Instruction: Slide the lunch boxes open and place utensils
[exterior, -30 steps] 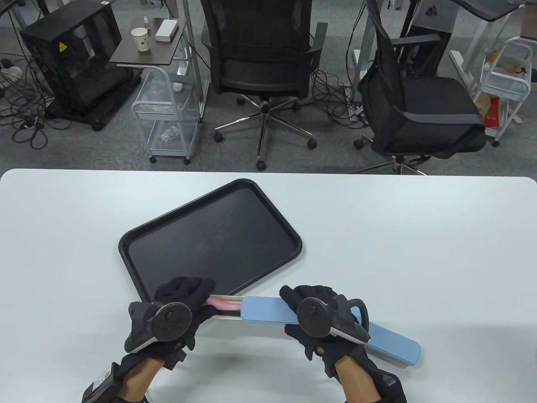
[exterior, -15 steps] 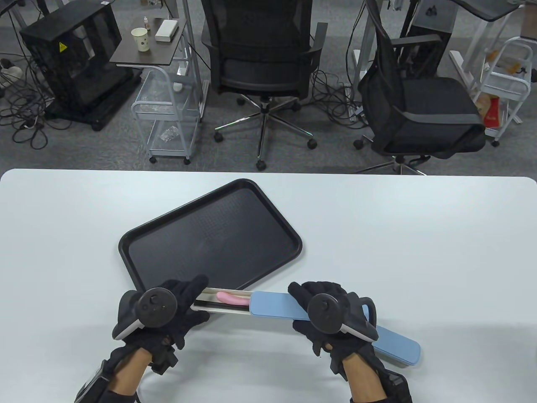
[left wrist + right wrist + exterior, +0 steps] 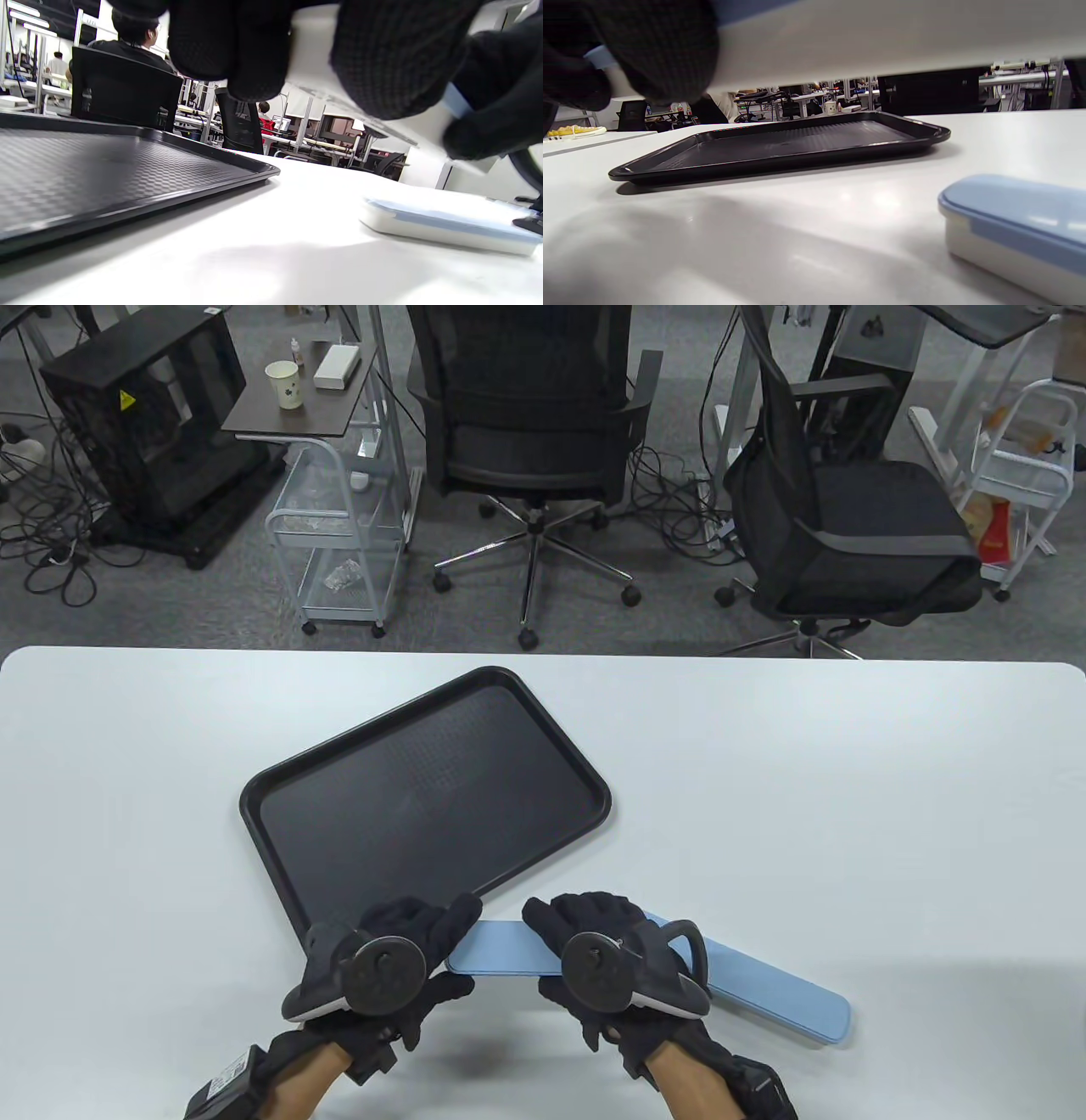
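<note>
Both hands hold one long lunch box with a blue lid (image 3: 501, 957) just above the table, in front of the black tray (image 3: 424, 797). My left hand (image 3: 424, 935) grips its left end and my right hand (image 3: 577, 925) grips its middle. No inner part or utensil shows. Its white underside fills the top of the left wrist view (image 3: 314, 63) and the right wrist view (image 3: 882, 42). A second blue-lidded lunch box (image 3: 780, 994) lies closed on the table behind my right hand; it also shows in the left wrist view (image 3: 445, 224) and the right wrist view (image 3: 1018, 224).
The tray is bare and lies at an angle on the white table (image 3: 848, 814); it also shows in the left wrist view (image 3: 106, 161) and the right wrist view (image 3: 797, 144). Office chairs (image 3: 526, 432) and carts stand beyond the table's far edge.
The box was slid open with a pink utensil showing inside. Now my hands have come together, the left one moving right, and the open part and the pink utensil no longer show.
</note>
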`<state>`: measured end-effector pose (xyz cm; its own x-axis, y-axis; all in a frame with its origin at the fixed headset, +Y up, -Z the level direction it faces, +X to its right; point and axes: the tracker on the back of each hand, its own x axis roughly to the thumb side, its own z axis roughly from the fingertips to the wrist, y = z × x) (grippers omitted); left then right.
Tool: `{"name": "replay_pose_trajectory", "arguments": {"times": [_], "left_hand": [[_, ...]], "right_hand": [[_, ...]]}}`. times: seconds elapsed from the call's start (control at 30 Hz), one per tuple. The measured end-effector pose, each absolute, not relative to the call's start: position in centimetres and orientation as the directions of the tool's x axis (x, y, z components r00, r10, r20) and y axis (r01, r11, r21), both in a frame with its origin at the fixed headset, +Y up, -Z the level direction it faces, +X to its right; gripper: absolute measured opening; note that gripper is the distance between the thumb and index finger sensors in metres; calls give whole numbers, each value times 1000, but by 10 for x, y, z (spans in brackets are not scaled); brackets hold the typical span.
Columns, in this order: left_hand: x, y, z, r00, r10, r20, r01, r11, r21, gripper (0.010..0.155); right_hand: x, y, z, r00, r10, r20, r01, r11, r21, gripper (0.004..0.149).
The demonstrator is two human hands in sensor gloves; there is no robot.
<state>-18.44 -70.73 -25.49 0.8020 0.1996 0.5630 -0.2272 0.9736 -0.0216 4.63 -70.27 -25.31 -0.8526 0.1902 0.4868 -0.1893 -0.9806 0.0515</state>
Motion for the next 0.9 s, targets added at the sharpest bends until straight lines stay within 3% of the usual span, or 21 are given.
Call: {"name": "replay_pose_trajectory", "arguments": {"times": [0.1,0.2,0.37,0.6,0.9], "left_hand": [[-184,-708,-254,777,251,577,-292,956,-22,81],[-182,-707,-255,798,213,563,-245,969,-20,81],[-194,-701,-258,817,245,522,-302,953,26,78],[-241,-705,-278,840,391,375,-436,899,39,76],[-260,-708,-287,826,469,313,-498,867,14,77]], "right_hand": [[46,-703,-253,-850,213,483,-213,-975,56,75],[46,-702,-253,-856,191,481,-194,-980,45,75],[61,-696,-260,-880,192,435,-196,-980,36,77],[120,-681,-290,-956,190,222,-183,-982,54,79],[204,-716,-325,-999,24,-35,-30,-981,194,81]]}}
